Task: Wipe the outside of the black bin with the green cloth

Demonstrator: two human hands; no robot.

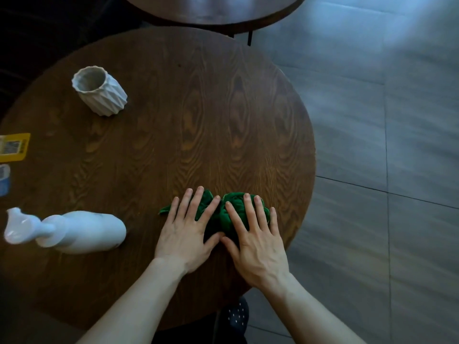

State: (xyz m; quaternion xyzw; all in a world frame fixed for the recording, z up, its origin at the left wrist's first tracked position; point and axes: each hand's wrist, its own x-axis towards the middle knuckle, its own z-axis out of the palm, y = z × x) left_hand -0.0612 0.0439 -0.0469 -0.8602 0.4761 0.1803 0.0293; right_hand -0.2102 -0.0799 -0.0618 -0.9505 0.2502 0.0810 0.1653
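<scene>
We pressed both hands flat, fingers spread: left hand and right hand rested side by side on the bunched green cloth, near the bench front edge.

A café-like room: round wooden table, second table, grey tiled floor.

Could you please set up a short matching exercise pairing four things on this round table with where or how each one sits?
Things:
1. green cloth
2. white bottle
3. ribbed white vase
4. yellow card

States:
A. lying on its side, near left
B. at the table's left edge, cut off by the frame
C. bunched under the left hand and right hand
D. standing upright, far left

Pairs: 1-C, 2-A, 3-D, 4-B
</scene>
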